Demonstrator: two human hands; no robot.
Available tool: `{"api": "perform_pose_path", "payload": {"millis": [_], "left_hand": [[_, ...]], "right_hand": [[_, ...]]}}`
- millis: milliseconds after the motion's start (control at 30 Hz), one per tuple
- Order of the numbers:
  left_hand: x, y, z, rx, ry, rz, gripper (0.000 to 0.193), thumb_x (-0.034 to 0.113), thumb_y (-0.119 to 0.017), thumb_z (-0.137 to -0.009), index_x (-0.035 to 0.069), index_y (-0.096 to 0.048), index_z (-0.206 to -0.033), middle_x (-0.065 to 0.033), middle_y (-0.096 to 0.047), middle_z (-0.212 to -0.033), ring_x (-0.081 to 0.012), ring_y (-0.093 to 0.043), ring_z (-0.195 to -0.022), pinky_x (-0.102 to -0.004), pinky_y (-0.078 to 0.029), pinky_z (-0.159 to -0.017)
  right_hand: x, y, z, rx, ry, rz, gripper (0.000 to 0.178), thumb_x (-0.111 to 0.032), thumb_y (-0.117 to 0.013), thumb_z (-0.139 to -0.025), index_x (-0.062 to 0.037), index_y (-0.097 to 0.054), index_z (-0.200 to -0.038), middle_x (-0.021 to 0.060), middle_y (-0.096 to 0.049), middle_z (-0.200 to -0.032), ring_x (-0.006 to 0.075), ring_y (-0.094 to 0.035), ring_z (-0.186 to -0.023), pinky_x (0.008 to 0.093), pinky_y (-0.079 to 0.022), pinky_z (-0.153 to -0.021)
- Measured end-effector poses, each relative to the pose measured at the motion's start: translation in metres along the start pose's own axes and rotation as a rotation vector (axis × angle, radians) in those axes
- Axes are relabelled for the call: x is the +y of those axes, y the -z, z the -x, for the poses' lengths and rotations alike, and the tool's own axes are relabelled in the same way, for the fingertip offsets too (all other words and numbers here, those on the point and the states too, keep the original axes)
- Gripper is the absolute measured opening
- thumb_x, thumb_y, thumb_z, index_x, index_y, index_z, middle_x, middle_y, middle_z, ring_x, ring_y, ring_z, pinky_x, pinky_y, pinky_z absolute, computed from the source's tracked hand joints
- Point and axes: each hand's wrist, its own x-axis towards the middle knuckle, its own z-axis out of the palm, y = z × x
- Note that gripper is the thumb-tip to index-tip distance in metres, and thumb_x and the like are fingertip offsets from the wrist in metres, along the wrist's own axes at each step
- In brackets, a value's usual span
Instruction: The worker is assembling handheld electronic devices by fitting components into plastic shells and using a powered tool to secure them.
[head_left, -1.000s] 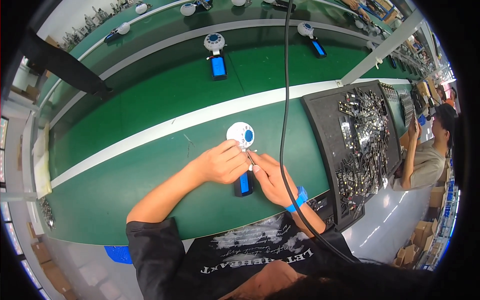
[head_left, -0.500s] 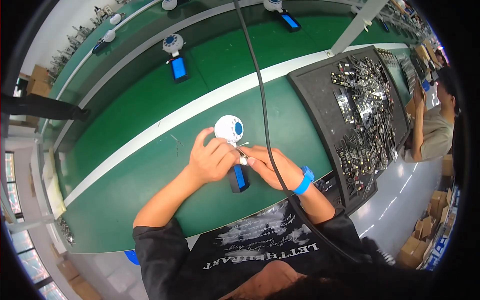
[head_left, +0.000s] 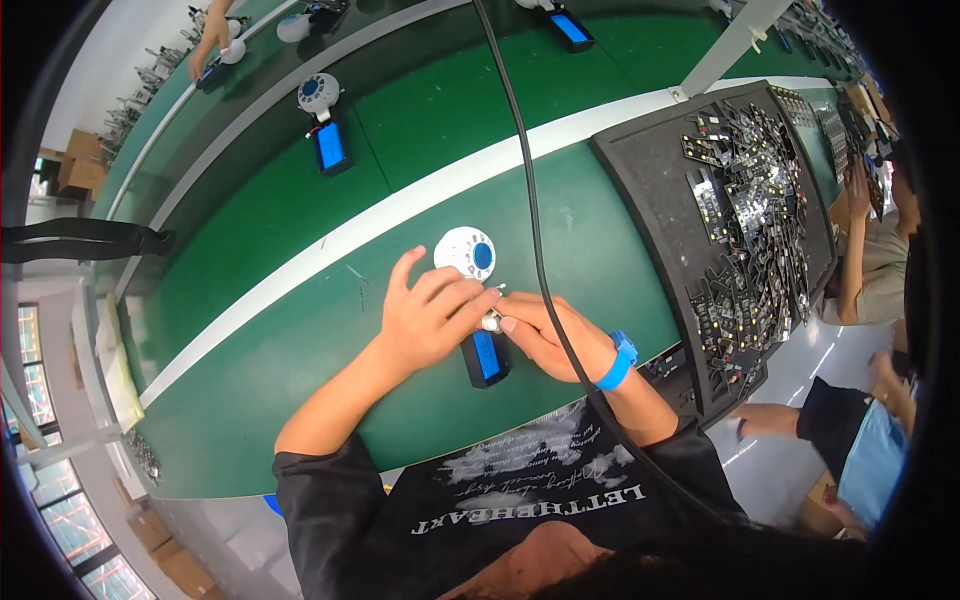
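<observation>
One white-headed device (head_left: 465, 252) lies on the green desk (head_left: 595, 215), the right hand (head_left: 552, 338) pinched finger-to-thumb on a small pale part (head_left: 491, 321) just below the device's head, the left hand (head_left: 428, 315) bunched alongside with one finger raised, its grip not determinable, and a black tray (head_left: 648, 160) of components (head_left: 752, 220) standing to the right.

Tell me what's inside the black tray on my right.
Inside the black tray is a heap of small dark circuit boards, some with shiny silvery faces. Bare tray floor shows along the left side; the floor and any boards beneath the heap are covered.
</observation>
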Motion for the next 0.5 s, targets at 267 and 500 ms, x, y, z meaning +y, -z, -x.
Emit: {"api": "perform_pose_path", "payload": {"millis": [267, 500], "left_hand": [[-0.019, -0.002, -0.015, -0.15, -0.104, 0.116, 0.028, 0.038, -0.076, -0.075, 0.017, -0.072, -0.092, 0.0032, -0.067, -0.098, -0.0199, -0.064, -0.097, -0.0526, -0.046, -0.103], [-0.083, -0.023, -0.071, -0.335, -0.028, 0.262, 0.035, 0.043, -0.074, -0.076, 0.01, -0.071, -0.086, -0.007, -0.069, -0.099, -0.0315, -0.067, -0.094, -0.0469, -0.055, -0.081]], "right_hand": [[0.012, 0.006, 0.005, 0.041, 0.126, 0.087, 0.035, -0.018, -0.05, -0.105, 0.0002, -0.057, -0.134, 0.0236, -0.066, -0.11, 0.0439, -0.064, -0.093, 0.0468, -0.051, -0.084], [-0.02, 0.055, 0.022, 0.174, 0.067, 0.735, 0.058, -0.018, -0.059, -0.096, -0.0138, -0.042, -0.152, 0.0147, -0.065, -0.111, 0.0384, -0.066, -0.096, 0.0469, -0.055, -0.081]]}}
